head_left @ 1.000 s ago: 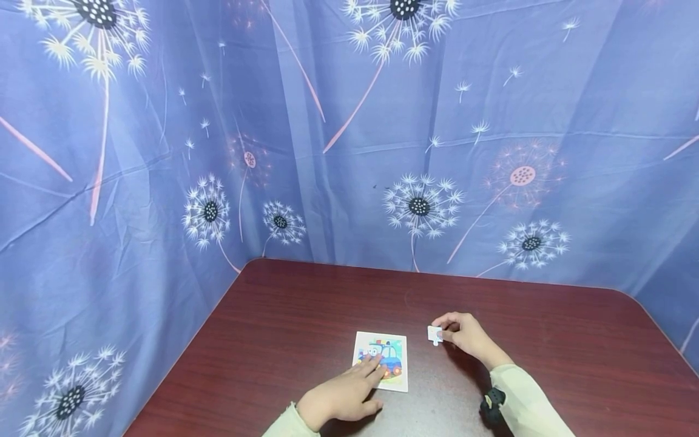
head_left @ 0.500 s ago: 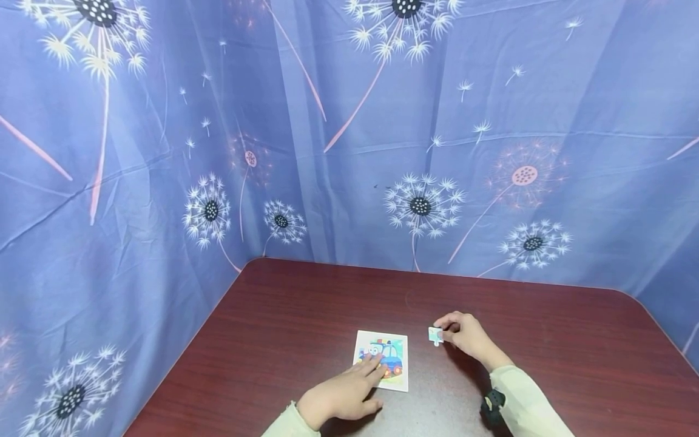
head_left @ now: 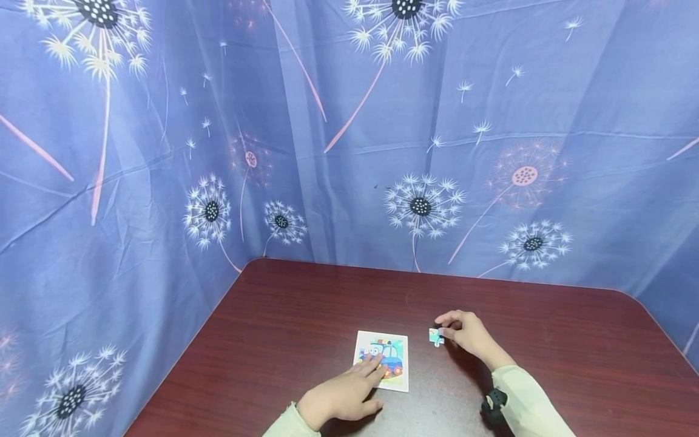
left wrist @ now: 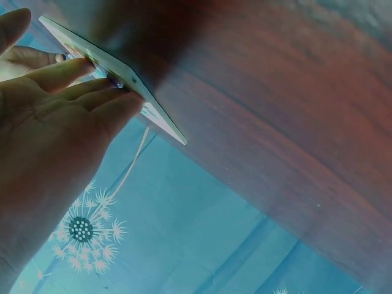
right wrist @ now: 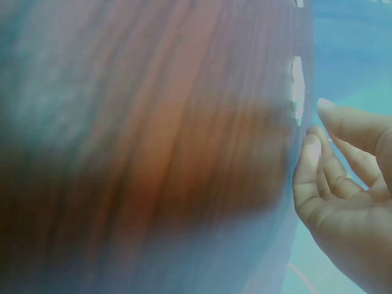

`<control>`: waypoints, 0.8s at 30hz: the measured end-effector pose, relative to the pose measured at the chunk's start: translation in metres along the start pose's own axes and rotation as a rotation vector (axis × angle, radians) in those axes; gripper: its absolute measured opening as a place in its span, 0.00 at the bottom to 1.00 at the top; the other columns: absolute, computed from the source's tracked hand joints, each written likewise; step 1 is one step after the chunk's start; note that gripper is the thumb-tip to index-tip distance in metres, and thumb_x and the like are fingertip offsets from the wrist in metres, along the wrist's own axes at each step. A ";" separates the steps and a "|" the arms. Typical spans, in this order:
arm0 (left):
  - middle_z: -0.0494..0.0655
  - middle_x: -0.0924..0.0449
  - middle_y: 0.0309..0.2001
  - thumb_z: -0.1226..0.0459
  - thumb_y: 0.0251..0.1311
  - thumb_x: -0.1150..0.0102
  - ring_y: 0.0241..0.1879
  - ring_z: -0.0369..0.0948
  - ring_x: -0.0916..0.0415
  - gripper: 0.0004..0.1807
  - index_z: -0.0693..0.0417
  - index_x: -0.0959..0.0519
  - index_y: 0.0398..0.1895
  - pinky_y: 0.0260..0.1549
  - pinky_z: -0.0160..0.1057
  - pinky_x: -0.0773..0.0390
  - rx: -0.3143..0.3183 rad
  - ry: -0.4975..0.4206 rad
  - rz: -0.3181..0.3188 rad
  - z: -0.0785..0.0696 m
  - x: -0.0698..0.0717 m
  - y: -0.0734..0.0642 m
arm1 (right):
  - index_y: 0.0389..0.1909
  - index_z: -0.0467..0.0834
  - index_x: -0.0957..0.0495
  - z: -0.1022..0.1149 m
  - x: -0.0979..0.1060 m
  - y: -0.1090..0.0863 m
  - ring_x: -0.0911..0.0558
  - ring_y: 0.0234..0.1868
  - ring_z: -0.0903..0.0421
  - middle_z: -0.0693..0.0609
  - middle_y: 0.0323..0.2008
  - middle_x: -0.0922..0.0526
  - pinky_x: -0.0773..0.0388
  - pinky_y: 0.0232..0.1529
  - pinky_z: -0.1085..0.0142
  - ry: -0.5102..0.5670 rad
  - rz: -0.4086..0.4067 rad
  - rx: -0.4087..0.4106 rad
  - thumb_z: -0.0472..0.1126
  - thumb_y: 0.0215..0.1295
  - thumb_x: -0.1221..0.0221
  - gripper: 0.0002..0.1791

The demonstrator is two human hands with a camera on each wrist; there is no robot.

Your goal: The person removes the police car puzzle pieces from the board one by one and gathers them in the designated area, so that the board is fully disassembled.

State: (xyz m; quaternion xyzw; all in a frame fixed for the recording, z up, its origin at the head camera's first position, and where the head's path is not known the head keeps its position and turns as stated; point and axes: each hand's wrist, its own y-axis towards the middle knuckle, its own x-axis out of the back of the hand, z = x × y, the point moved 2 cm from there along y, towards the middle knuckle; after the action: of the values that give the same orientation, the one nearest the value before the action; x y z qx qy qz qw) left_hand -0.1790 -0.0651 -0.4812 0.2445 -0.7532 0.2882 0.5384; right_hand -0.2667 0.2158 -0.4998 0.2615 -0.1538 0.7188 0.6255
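On the table lies a square, white-edged picture puzzle (head_left: 397, 346) showing a blue cartoon car. My left hand (head_left: 344, 393) rests on its lower left part, fingers extended and covering some of the picture. In the left wrist view, these fingers (left wrist: 119, 110) touch the puzzle's face (left wrist: 165, 122). To the puzzle's right, a small jigsaw piece (head_left: 435, 337) with a tab lies apart from it. My right hand (head_left: 469, 337) is at the piece's right edge. In the right wrist view, thumb and index fingertip stand apart, with the piece (right wrist: 297, 92) lying flat beyond them.
The dark red wood-grain table (head_left: 306, 303) reaches back to a blue dandelion-print curtain (head_left: 349, 200), which also hangs along the left side. A black device (head_left: 494, 403) is strapped to the right wrist.
The jigsaw piece has tipped flatter, and its colours show more clearly. My right thumb and fingers have shifted slightly to the right and loosened. The left hand has stayed on the puzzle.
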 end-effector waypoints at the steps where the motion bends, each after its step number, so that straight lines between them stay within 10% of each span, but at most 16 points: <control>1: 0.55 0.48 0.74 0.49 0.67 0.48 0.72 0.50 0.49 0.35 0.56 0.39 0.72 0.67 0.46 0.40 0.001 -0.002 0.000 0.000 0.000 0.000 | 0.41 0.33 0.18 0.001 0.000 0.001 0.26 0.22 0.58 0.47 0.31 0.20 0.27 0.19 0.68 -0.001 0.000 0.007 0.27 0.58 0.38 0.09; 24: 0.55 0.47 0.73 0.49 0.67 0.48 0.72 0.50 0.48 0.34 0.57 0.38 0.71 0.66 0.47 0.39 -0.014 0.016 -0.003 0.001 -0.001 0.001 | 0.45 0.34 0.19 0.045 -0.046 0.019 0.18 0.36 0.53 0.48 0.34 0.17 0.23 0.36 0.67 0.059 0.117 0.169 0.32 0.61 0.38 0.11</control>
State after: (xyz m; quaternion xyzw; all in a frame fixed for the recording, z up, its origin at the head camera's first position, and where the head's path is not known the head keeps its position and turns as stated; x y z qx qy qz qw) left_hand -0.1800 -0.0654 -0.4823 0.2396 -0.7506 0.2839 0.5465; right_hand -0.2731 0.1505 -0.4870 0.2829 -0.0891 0.7718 0.5624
